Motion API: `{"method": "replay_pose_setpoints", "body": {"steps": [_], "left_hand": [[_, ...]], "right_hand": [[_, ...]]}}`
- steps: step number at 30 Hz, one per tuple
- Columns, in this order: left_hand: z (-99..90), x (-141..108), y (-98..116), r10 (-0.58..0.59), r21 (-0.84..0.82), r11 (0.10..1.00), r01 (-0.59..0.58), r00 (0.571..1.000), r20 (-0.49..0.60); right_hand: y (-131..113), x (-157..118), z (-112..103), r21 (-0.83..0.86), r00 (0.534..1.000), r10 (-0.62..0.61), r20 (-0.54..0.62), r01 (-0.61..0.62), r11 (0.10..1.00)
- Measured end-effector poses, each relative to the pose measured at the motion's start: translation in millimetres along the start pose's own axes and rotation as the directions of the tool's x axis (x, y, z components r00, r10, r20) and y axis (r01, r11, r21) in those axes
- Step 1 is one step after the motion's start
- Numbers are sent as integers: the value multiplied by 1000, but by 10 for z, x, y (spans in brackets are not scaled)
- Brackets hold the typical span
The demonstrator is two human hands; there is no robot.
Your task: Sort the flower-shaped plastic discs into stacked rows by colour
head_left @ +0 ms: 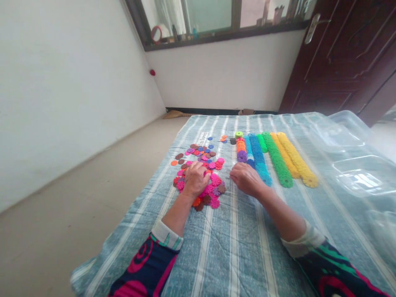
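Observation:
My left hand (196, 180) is over a loose pile of scalloped, flower-shaped discs (215, 180) in pink, red, brown, orange and purple. Its fingers curl down among them, and the tips are hard to see. To the right of the pile, my right hand (246, 178) hovers low over the cloth with its fingers pinched together; whatever they hold is hidden. Just beyond that hand lies a short overlapping row of orange and purple discs (241, 150). Longer rows of blue discs (259, 154), green discs (276, 161) and yellow discs (297, 159) stretch alongside.
A striped blue-grey cloth (216, 251) covers the table. Clear plastic containers (365, 175) stand along the right side. A few stray discs (223, 139) and a lime-green disc stack (239, 135) sit toward the far edge. Beyond are a window sill and a dark red door (343, 53).

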State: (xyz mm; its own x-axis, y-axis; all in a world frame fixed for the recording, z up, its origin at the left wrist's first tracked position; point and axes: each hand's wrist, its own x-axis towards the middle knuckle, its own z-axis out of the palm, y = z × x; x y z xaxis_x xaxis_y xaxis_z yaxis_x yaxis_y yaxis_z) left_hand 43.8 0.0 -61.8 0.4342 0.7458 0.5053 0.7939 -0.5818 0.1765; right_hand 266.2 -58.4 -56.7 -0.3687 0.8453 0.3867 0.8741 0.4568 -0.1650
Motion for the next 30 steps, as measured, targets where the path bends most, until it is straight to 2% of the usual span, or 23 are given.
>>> {"method": "replay_pose_setpoints", "body": {"steps": [6,10,13,21,30], "left_hand": [[-27,27,-72,-68,15,998,68,997,-22],[30,104,-18,9,2,1000,-9,999,-52],[119,160,45,38,4,999,-38,999,-7],[248,200,55,-38,15,999,37,997,62],[248,198,-42,-12,-75,997,6,996,-86]], "right_hand": [[-83,-11,55,-41,1000,1,10,0,999],[-97,-6,84,-47,1000,6,14,-5,999],[-110,-5,101,-40,1000,11,4,-11,999],[-123,-2,103,-64,999,34,33,-31,997],[-125,-11,95,-50,999,34,25,-33,998]]}}
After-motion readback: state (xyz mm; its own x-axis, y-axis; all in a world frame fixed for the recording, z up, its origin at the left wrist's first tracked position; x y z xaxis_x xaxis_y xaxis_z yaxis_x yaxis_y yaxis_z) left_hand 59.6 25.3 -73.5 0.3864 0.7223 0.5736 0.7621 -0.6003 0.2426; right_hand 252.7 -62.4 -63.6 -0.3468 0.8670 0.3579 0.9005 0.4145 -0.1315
